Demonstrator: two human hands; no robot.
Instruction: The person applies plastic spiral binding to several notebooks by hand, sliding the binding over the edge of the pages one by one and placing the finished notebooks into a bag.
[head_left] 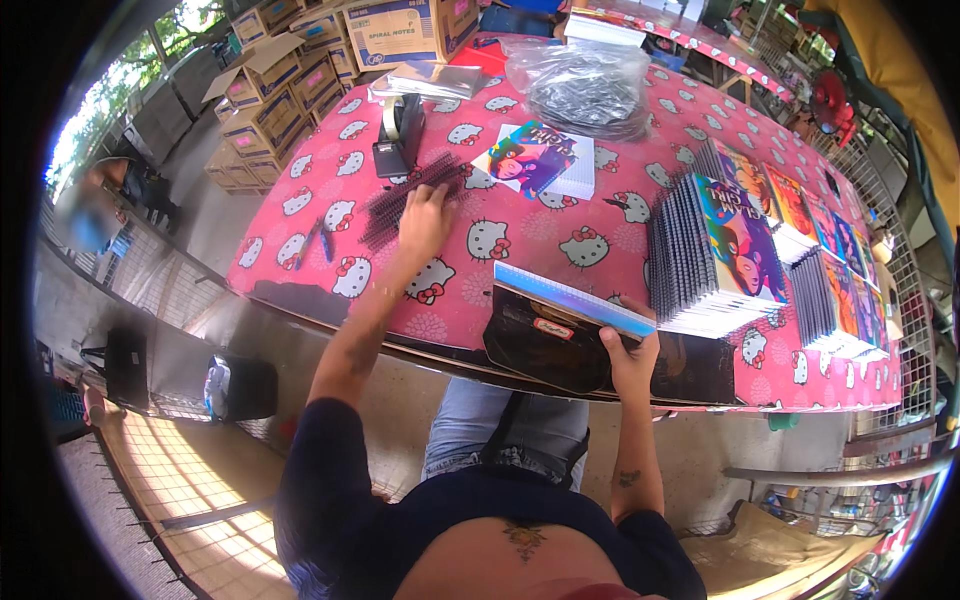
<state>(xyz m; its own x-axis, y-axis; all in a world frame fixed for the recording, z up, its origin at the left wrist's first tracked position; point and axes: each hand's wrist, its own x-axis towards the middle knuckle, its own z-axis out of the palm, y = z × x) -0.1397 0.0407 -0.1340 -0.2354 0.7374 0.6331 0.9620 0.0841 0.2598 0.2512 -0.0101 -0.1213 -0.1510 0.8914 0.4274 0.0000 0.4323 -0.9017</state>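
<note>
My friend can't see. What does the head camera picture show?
A person's left hand rests on a pile of black spiral coils on a pink cartoon-cat tablecloth, while the right hand holds an unbound notebook at the table edge. Stacks of colourful spiral notebooks stand at the right.

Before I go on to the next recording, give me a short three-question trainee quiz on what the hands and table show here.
1. True or false: the left hand rests on the pile of black spiral coils.
2. What does the right hand hold?
A. a tape dispenser
B. an unbound notebook block
C. a pen
3. Fill in: the finished spiral notebooks stand stacked on the person's ____ side of the pink tablecloth.

Key
1. True: the fingers lie on the coils, near the tape dispenser.
2. B: the unbound notebook block, held at its lower edge near the table's front.
3. right
</note>
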